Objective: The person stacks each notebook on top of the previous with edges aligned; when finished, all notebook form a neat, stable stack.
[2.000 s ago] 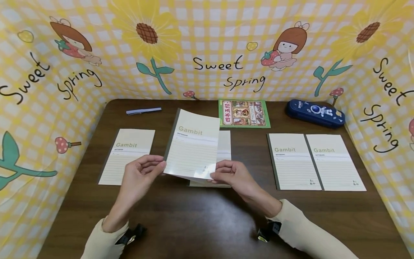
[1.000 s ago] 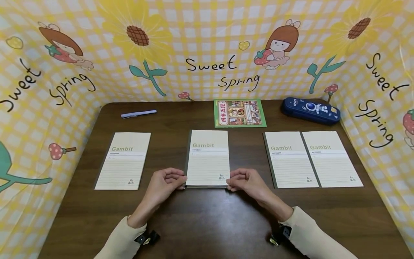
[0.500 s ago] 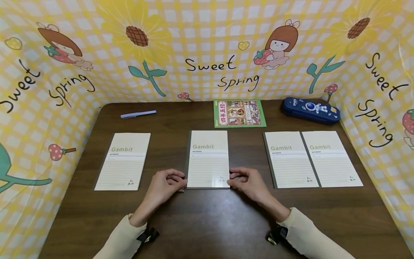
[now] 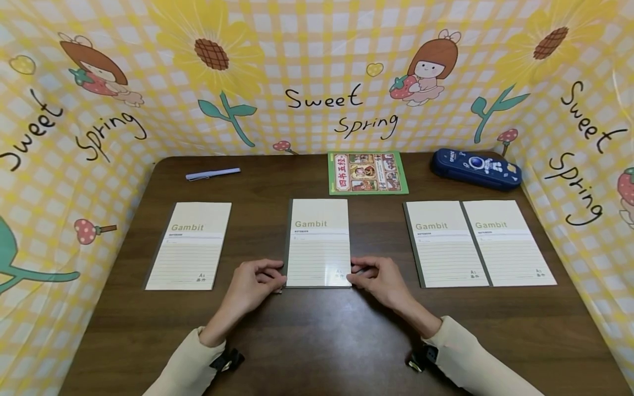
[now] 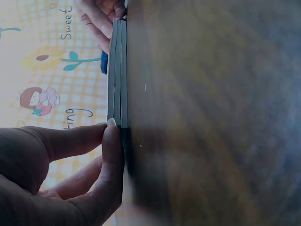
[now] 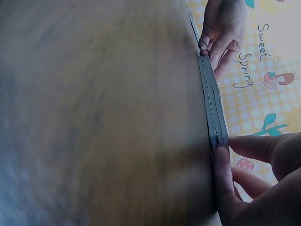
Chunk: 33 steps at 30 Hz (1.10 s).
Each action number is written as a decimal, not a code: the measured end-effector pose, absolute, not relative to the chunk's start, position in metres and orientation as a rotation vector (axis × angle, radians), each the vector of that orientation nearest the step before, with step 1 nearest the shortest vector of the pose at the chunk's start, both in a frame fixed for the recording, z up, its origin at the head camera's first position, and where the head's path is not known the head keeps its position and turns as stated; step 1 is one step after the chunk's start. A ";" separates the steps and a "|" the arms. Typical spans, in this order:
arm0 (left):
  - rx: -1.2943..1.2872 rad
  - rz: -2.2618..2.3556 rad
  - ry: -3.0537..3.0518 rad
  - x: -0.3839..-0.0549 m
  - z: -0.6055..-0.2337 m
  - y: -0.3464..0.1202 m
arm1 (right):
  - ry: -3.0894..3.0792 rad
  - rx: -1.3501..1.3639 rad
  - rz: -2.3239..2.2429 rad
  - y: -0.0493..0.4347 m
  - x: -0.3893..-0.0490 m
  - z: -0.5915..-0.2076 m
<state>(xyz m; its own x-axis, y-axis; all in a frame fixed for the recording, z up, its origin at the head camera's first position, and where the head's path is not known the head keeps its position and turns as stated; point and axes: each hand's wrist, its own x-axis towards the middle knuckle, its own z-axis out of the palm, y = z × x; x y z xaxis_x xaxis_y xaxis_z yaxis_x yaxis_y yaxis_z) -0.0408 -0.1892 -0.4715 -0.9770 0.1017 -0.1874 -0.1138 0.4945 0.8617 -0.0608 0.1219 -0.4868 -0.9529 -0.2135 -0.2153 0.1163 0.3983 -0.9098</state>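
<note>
A stack of cream Gambit notebooks (image 4: 319, 247) with dark spines lies flat at the middle of the table. At its near left corner, my left hand (image 4: 253, 283) pinches the stack with thumb and fingertips. My right hand (image 4: 378, 278) does the same at the near right corner, its thumb at the cover's edge. Seen edge-on in the left wrist view, the notebooks (image 5: 117, 75) lie one on another with their near ends about level. The right wrist view shows the layered edges of the stack (image 6: 212, 101) between both hands.
One Gambit notebook (image 4: 188, 246) lies to the left, and two more, a nearer-left one (image 4: 446, 245) and a far-right one (image 4: 510, 243), lie side by side. Behind are a pen (image 4: 213, 174), a green picture book (image 4: 368, 173) and a blue pencil case (image 4: 476, 169). A patterned cloth (image 4: 317, 71) surrounds the table.
Both hands have lowered a raised, tilted notebook onto the stack at the middle. Its edges now line up with those below, and over the last half second the hands have barely moved.
</note>
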 end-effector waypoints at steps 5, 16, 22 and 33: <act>-0.025 1.455 2.529 -0.041 -0.472 -0.189 | 2.339 -0.106 -1.554 0.123 -0.063 -0.484; 0.039 1.284 2.575 -0.037 -0.448 -0.212 | 2.557 -0.461 -1.357 0.107 -0.085 -0.459; 0.049 1.208 2.655 -0.035 -0.437 -0.242 | 2.397 -0.875 -1.311 0.068 -0.091 -0.454; -0.054 0.957 3.049 -0.020 -0.436 -0.305 | 2.170 -1.383 -0.954 -0.017 -0.090 -0.452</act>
